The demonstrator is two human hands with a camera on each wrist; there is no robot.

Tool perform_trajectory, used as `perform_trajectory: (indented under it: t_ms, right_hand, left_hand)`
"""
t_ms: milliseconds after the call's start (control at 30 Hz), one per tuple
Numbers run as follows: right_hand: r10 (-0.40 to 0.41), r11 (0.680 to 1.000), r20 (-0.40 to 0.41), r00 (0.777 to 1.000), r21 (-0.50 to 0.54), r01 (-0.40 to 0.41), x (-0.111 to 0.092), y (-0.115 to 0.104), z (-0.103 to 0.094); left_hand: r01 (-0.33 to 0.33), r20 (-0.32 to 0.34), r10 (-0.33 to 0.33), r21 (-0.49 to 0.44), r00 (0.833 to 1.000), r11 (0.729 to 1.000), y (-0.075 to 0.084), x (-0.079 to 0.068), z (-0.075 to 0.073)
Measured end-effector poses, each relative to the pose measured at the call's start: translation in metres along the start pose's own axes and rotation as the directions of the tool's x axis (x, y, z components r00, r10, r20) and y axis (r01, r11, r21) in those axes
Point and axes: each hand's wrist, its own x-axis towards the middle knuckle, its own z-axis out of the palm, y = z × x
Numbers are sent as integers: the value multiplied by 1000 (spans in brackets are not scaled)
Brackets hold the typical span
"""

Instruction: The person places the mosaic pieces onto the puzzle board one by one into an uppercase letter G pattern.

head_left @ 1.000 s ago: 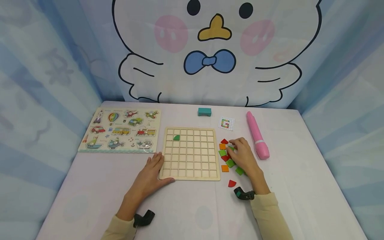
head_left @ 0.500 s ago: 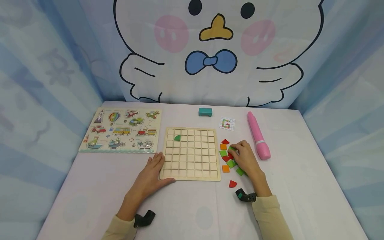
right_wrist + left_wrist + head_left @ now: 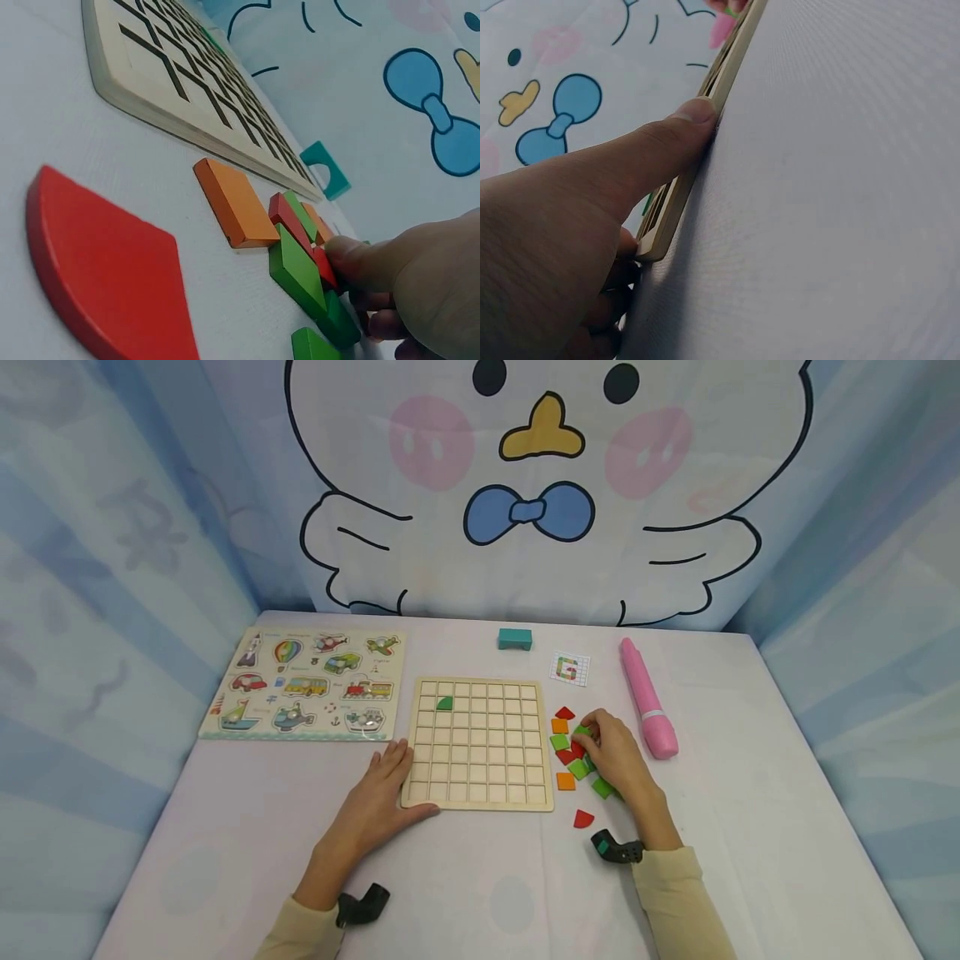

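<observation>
My left hand (image 3: 378,789) rests at the near left corner of a wooden grid board (image 3: 480,760). Its fingers lie along the left side, while the thumb (image 3: 694,112) presses the front edge. One green quarter-round piece (image 3: 445,703) sits in an upper-left cell. Right of the board, my right hand (image 3: 617,752) reaches into a loose group of tiles, thumb and forefinger pinching a green tile (image 3: 582,731). In the right wrist view the thumb tip overlaps a small red piece (image 3: 325,266); the other fingers are curled and partly hidden. Orange (image 3: 236,206) and green (image 3: 296,270) tiles lie close by.
A red quarter-round piece (image 3: 583,819) lies apart, nearer the front. Behind the tiles are a small pattern card (image 3: 570,669) and a teal block (image 3: 515,639). A pink stick (image 3: 647,697) lies at right, a picture puzzle board (image 3: 303,685) at left.
The right thumb and forefinger have drawn closer together around the green tile, and the hand has shifted slightly. My left hand stays at the board's corner.
</observation>
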Motion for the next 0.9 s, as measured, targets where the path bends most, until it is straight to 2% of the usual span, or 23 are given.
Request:
perform_trajectory:
  t_ms: [433, 900]
  right_hand:
    - [-9, 1000, 1, 1000, 20, 9, 6, -12, -5]
    - [-98, 994, -19, 995, 42, 98, 22, -38, -1]
  left_hand:
    - [-7, -22, 7, 2, 1000, 1000, 0, -1, 0]
    - [-7, -13, 7, 14, 1000, 1000, 0, 0, 0]
